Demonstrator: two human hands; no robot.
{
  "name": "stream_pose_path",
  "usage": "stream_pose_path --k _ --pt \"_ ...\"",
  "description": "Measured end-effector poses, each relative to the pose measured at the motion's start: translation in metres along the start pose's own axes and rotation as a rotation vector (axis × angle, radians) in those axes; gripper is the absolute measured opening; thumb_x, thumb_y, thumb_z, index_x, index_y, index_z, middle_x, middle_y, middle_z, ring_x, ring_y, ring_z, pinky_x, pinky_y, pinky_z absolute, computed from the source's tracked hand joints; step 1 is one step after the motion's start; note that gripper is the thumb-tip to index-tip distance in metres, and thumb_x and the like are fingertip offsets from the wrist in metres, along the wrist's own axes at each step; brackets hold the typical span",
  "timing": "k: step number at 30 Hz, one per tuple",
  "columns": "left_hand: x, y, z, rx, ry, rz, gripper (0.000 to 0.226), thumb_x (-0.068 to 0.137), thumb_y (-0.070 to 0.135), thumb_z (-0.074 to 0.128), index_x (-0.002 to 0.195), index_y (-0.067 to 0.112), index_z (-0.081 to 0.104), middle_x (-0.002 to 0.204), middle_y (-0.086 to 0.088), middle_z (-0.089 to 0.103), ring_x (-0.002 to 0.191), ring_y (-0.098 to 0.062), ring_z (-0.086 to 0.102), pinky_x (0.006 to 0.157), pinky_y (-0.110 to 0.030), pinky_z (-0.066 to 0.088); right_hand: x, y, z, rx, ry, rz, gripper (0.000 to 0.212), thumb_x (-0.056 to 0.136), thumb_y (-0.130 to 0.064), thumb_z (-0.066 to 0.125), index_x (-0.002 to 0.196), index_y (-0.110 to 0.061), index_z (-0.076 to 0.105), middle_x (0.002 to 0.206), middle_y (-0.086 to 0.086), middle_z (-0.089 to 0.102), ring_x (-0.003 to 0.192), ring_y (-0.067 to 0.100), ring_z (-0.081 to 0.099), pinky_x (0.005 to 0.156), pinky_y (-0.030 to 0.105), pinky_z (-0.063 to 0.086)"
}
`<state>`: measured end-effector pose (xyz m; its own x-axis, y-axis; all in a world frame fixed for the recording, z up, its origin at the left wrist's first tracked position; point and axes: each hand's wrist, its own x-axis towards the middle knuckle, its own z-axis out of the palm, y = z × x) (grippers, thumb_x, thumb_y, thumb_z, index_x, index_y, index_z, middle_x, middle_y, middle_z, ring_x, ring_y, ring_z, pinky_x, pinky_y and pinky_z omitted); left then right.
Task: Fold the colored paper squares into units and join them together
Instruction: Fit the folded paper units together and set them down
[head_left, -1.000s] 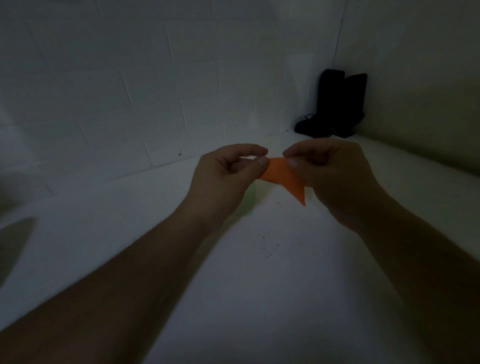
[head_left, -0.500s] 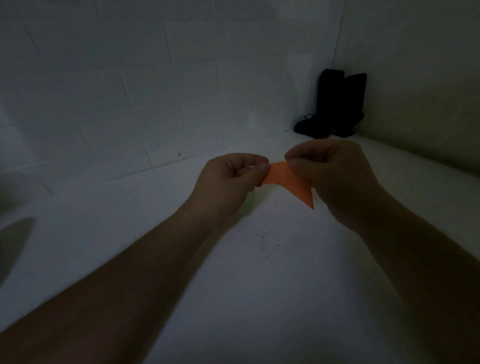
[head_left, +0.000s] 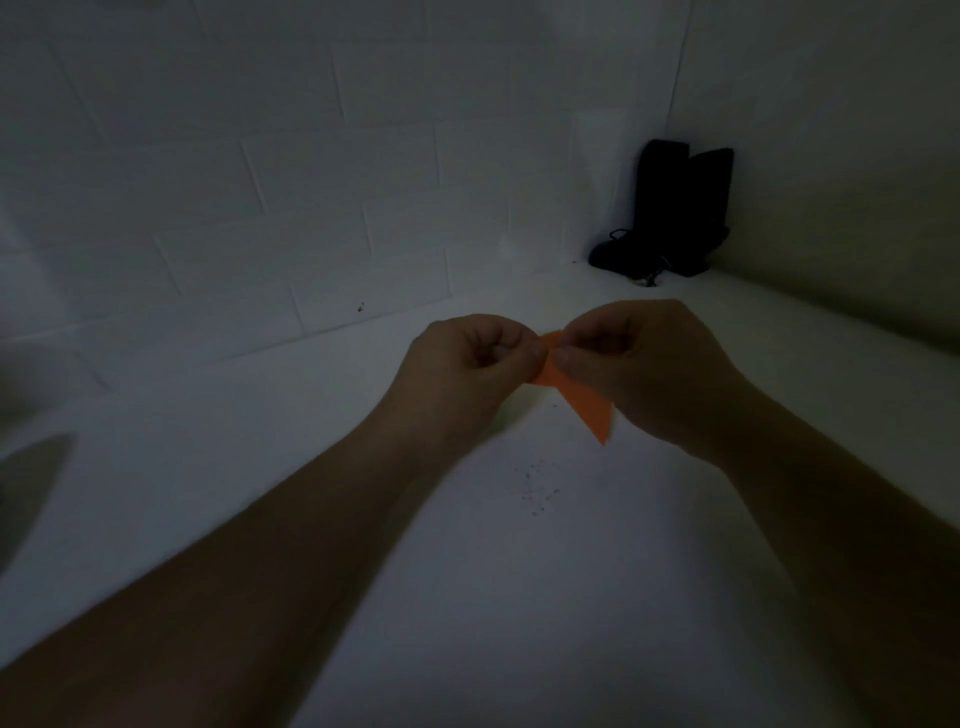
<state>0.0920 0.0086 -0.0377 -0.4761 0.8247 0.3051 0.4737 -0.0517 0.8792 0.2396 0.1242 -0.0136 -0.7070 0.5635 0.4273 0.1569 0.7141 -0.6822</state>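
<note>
Above the surface (head_left: 519, 597), you're pinching the orange paper unit (head_left: 582, 397) in both grips, left hand (head_left: 467, 364) and right hand (head_left: 639, 364) level, its long point slanting down under your right.

The far right corner of the tabletop (head_left: 467, 597) is taken up by two upright black objects (head_left: 680, 202) with a dark cord at their foot. The far edge is closed off by a tiled wall (head_left: 260, 182), the right edge by a plain wall (head_left: 831, 156). Open surface is seen from the near edge to mid-tabletop, marked only by small dark specks (head_left: 537, 486). At the left edge a dim grey shape (head_left: 31, 483) cannot be made out.
</note>
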Motion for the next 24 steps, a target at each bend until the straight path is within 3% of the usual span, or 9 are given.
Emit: stream_pose_path --k 6,9,11,14,16,18,22,24 --pt "0.002 0.0012 0.0004 -0.115 0.005 -0.056 0.013 0.097 0.022 0.07 0.089 0.016 0.079 0.072 0.007 0.075 0.063 0.001 0.065 0.059 -0.013 0.049 0.003 0.0046 0.0016 0.183 -0.007 0.133 0.017 0.091 -0.018 0.071 0.076 -0.027 0.074 0.077 -0.002 0.072 0.067 0.015 0.066 0.06 0.019 0.052" --pt "0.0058 -0.0021 -0.0007 -0.116 0.009 -0.066 0.018 0.097 0.028 0.069 0.091 0.017 0.082 0.084 -0.005 0.078 0.079 -0.02 0.071 0.082 -0.039 0.061 0.005 0.0081 0.0018 0.248 0.017 0.205 0.017 0.09 -0.016 0.07 0.074 -0.02 0.075 0.076 0.006 0.071 0.066 0.022 0.064 0.063 0.033 0.05" --pt "0.0078 -0.0024 0.0001 -0.154 0.017 -0.088 0.025 0.1 0.03 0.063 0.093 0.014 0.082 0.093 -0.014 0.078 0.094 -0.036 0.071 0.095 -0.05 0.057 0.0052 0.0091 0.0019 0.268 0.013 0.222 0.017 0.089 -0.014 0.069 0.074 -0.018 0.074 0.074 0.005 0.071 0.063 0.012 0.063 0.061 0.027 0.05" --pt "0.0078 0.0024 0.002 -0.255 0.023 -0.143 0.03 0.104 0.026 0.057 0.099 0.006 0.079 0.101 -0.02 0.076 0.092 -0.028 0.071 0.095 -0.046 0.057 0.0052 0.0098 0.0025 0.301 0.009 0.239 0.016 0.089 -0.013 0.069 0.076 -0.018 0.075 0.07 -0.002 0.071 0.06 0.003 0.063 0.054 0.017 0.049" --pt "0.0066 0.002 0.0028 -0.196 -0.018 -0.104 0.025 0.099 0.03 0.065 0.097 0.01 0.08 0.099 -0.018 0.076 0.092 -0.03 0.071 0.096 -0.049 0.056 0.0049 0.009 0.0033 0.335 0.003 0.251 0.016 0.09 -0.013 0.07 0.076 -0.02 0.074 0.068 -0.007 0.072 0.06 0.002 0.065 0.052 0.014 0.048" --pt "0.005 -0.0007 0.0035 -0.153 -0.045 -0.069 0.021 0.093 0.035 0.071 0.093 0.016 0.081 0.096 -0.016 0.076 0.092 -0.033 0.071 0.093 -0.049 0.056 0.0046 0.0085 0.0052 0.376 -0.022 0.262 0.017 0.09 -0.013 0.07 0.076 -0.02 0.074 0.071 -0.004 0.073 0.065 0.005 0.067 0.057 0.019 0.05" --pt "0.0064 -0.0034 0.0042 -0.195 0.008 -0.037 0.014 0.096 0.021 0.071 0.087 0.014 0.079 0.086 -0.017 0.075 0.076 -0.018 0.064 0.078 -0.035 0.051 0.0048 0.0068 0.0053 0.452 -0.022 0.305 0.012 0.09 -0.013 0.071 0.079 -0.017 0.075 0.08 0.006 0.075 0.075 0.02 0.072 0.066 0.03 0.06" --pt "0.0061 -0.0013 0.0036 -0.205 0.021 -0.029 0.014 0.096 0.014 0.069 0.085 0.012 0.078 0.076 -0.006 0.075 0.073 -0.009 0.065 0.075 -0.026 0.051 0.0051 0.0064 0.0046 0.473 -0.027 0.322 0.014 0.09 -0.012 0.071 0.077 -0.017 0.075 0.085 0.011 0.074 0.084 0.028 0.073 0.078 0.04 0.062"
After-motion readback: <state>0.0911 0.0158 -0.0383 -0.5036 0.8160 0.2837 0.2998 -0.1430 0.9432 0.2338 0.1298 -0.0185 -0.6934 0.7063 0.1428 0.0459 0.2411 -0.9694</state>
